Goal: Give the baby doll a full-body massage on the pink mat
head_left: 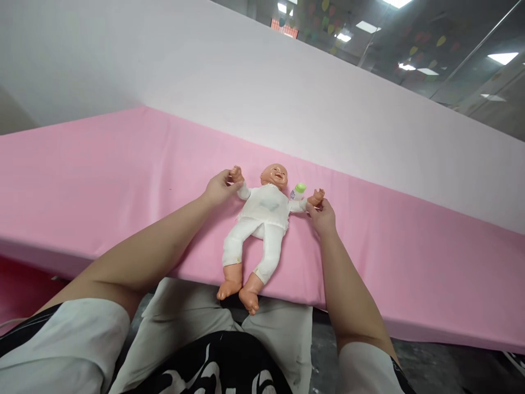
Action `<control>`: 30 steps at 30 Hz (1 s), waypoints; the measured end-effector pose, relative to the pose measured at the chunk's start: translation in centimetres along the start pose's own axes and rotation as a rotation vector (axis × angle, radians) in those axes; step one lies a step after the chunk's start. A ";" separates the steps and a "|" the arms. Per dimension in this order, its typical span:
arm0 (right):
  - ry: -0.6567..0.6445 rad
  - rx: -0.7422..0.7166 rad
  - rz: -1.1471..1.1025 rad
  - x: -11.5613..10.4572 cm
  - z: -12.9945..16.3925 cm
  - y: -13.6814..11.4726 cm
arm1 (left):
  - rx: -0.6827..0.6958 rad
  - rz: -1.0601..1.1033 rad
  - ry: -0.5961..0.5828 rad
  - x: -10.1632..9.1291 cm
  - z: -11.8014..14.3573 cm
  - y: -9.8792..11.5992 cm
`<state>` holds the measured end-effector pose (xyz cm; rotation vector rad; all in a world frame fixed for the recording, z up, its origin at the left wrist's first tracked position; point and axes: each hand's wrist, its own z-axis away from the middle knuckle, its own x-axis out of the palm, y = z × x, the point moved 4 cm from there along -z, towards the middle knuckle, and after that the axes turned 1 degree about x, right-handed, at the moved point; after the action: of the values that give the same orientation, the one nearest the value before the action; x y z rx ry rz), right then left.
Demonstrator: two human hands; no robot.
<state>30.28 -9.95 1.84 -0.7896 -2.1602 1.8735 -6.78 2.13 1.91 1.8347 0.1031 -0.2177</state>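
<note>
A baby doll in a white cloth body lies on its back on the pink padded surface, its head away from me and its feet over the near edge. My left hand is closed around the doll's wrist on the left side. On the other side, my right hand pinches the doll's other forearm just below its plastic hand. Both doll arms are spread outward. Beside the doll's head and right-side arm sits a small white bottle with a lime-green cap.
A plain white wall rises along the back of the pink surface. Above it, a glass pane reflects ceiling lights. My legs are against the near edge. Dark floor shows at the lower right.
</note>
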 end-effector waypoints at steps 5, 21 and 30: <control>-0.274 -0.302 0.162 3.2 3.3 -3.4 | 0.192 -0.201 -0.285 2.5 2.6 2.7; -0.063 -0.206 0.031 1.4 1.1 -1.8 | 0.093 -0.185 -0.055 1.0 1.5 1.8; 0.121 0.284 0.115 -2.7 -2.4 4.4 | -0.434 0.129 0.148 -1.9 -2.3 -3.5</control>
<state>34.90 -8.91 -1.32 -0.9540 -1.7605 2.0676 -9.08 5.33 -0.42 1.4169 0.1240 0.0323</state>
